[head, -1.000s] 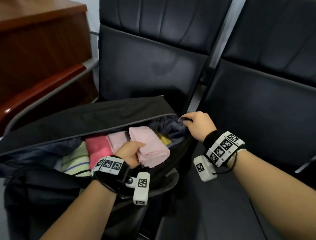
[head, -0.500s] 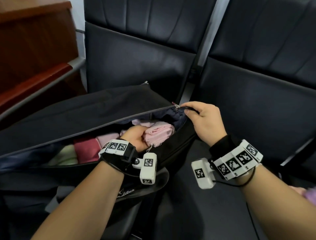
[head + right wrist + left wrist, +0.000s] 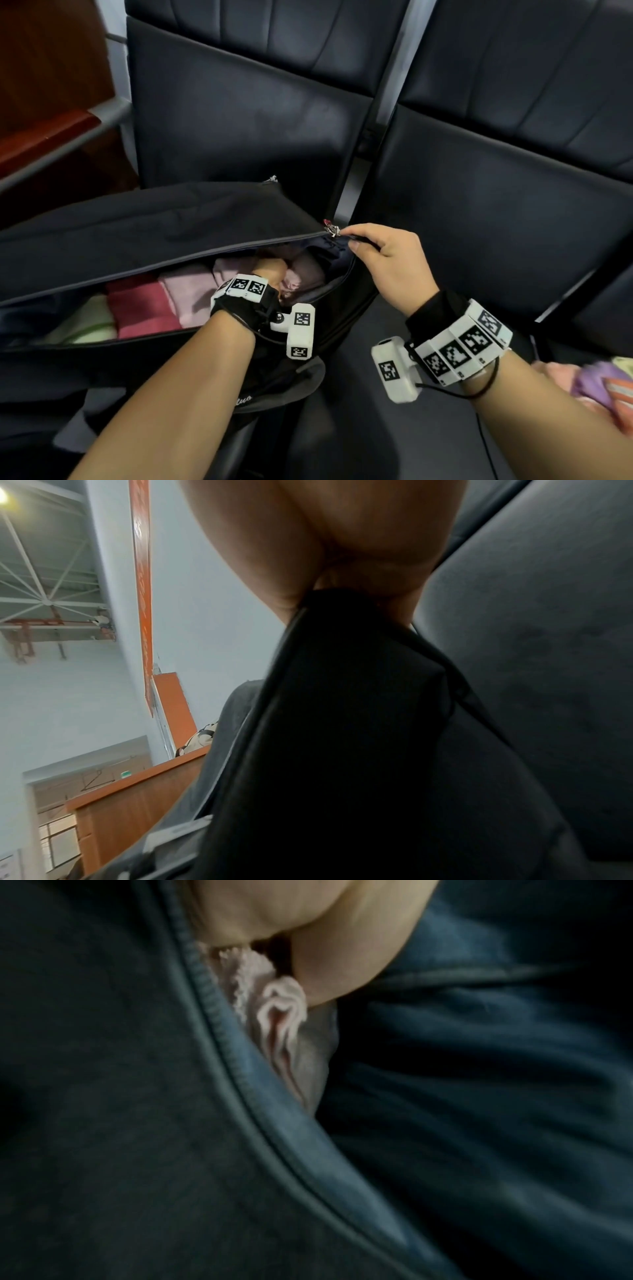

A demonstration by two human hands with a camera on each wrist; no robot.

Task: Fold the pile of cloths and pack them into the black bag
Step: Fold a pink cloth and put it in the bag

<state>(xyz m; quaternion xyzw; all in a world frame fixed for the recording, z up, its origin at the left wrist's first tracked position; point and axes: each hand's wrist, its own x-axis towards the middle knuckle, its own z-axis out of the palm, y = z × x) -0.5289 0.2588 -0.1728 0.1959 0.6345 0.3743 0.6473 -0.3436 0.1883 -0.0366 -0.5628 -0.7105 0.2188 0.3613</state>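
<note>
The black bag (image 3: 144, 226) lies open on the left seat, with folded cloths in a row inside: a pale green striped one (image 3: 89, 322), a red one (image 3: 140, 305), a pink one (image 3: 188, 291). My left hand (image 3: 274, 274) is down inside the bag's right end and grips a folded pink cloth (image 3: 301, 277); the left wrist view shows its fingers (image 3: 335, 961) curled on that pink cloth (image 3: 274, 1015) against the bag's lining. My right hand (image 3: 383, 253) pinches the bag's rim (image 3: 342, 245) beside the zip pull (image 3: 331, 229) and holds it up.
Dark padded seats (image 3: 496, 212) run across the back. A red wooden armrest (image 3: 44, 137) stands at the left. More cloths, pink and purple (image 3: 589, 380), lie on the right seat at the frame's right edge.
My left hand has pushed the pink cloth deeper into the bag's right end. My right hand has lifted the rim higher, and the opening has narrowed.
</note>
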